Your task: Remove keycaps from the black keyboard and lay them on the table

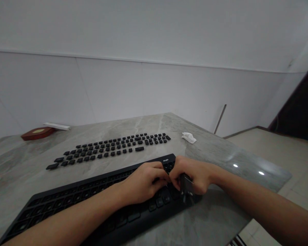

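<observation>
In the head view, the left hand's (146,182) fingers curled over the right end of a long black plastic keyboard (92,189), many sockets bare; whether they gripped anything could not be told. The right hand's (191,172) fingers clasped a narrow dark tool (186,188). Small black plastic keycaps (113,148) lay in rows beyond, on the grey marbled surface (215,218). Key-by-key work seemed in hand, probably calling next for a steady, precise touch.

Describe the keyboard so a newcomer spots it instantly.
On the grey table, look nearest the wearer. The keyboard lies there, under the left hand and right hand: one long black slab, unlike the small, separate keycaps in rows beyond.
</observation>
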`<state>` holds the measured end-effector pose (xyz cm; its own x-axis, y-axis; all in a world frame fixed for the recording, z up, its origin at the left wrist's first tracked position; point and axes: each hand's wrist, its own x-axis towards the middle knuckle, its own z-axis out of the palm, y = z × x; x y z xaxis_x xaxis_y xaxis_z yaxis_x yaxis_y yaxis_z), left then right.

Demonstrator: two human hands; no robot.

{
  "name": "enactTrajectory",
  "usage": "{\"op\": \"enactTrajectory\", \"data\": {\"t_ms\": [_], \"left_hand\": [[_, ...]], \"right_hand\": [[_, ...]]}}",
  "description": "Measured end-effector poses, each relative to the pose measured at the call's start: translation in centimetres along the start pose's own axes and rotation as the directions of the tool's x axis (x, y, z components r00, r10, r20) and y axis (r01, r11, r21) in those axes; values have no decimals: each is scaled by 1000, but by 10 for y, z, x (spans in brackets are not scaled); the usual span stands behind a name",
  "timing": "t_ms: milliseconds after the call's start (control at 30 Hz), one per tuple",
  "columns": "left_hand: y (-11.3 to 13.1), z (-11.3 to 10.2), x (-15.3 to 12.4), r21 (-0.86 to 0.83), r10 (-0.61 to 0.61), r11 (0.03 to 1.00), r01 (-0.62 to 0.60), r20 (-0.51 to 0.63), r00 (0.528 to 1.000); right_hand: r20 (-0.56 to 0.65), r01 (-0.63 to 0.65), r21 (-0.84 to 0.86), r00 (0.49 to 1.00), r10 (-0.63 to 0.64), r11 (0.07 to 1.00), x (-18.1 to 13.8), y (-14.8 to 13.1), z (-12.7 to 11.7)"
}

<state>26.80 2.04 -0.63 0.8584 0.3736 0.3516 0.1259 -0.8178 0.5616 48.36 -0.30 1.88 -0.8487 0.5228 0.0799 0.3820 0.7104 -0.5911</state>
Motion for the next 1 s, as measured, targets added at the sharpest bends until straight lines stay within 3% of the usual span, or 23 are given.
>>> {"op": "enactTrajectory", "data": {"t_ms": [400,533,600,700,800,1000], "left_hand": [[-6,2,0,-22,-7,1000,6,-30,1000],[-5,2,2,-41,-51,998,50,-36,998],[-5,2,2,-48,-54,997,52,-41,998],[-5,3,3,-54,-48,998,46,-47,998],[-6,5,4,-35,-52,998,51,-56,997],[-5,3,1,27,-14,1000,15,-37,999]], "right_hand": [[42,-253,211,967,250,944,-1,-1,-3],[41,-275,225,961,273,935,0,-6,-4],[66,-341,218,940,335,914,0,-9,-5],[142,-512,232,859,492,827,-1,-15,-6],[201,-601,261,799,567,755,-2,-21,-7],[272,-597,246,798,537,763,-5,-26,-6]]}}
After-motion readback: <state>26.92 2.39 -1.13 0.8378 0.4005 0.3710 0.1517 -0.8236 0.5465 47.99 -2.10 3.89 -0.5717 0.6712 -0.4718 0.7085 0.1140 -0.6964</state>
